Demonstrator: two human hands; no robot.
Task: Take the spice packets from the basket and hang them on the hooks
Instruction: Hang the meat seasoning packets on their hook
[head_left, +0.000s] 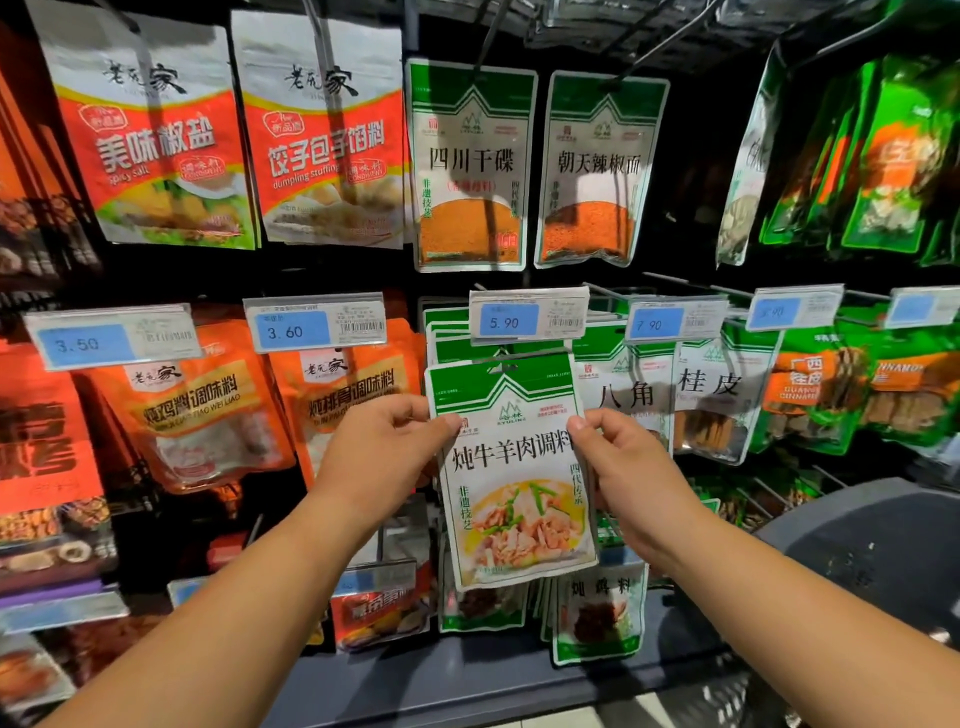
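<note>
Holding the green-and-white stew seasoning packet (511, 483) upright just below the 5.90 price tag (527, 317), your left grip (384, 452) and right grip (623, 467) each pinch an upper side edge. Light, limp and slick, it probably handles best held near its hang hole.

Just below the 5.90 price tag (527, 317), both hands pinch one green-and-white spice packet (514, 483) upright: the left hand (384, 447) on its left edge, the right hand (623, 457) on its right edge. Matching packets (447, 332) hang behind the tag, orange packets (208, 405) hang to its left, and a dark basket (857, 545) sits to its lower right.
</note>
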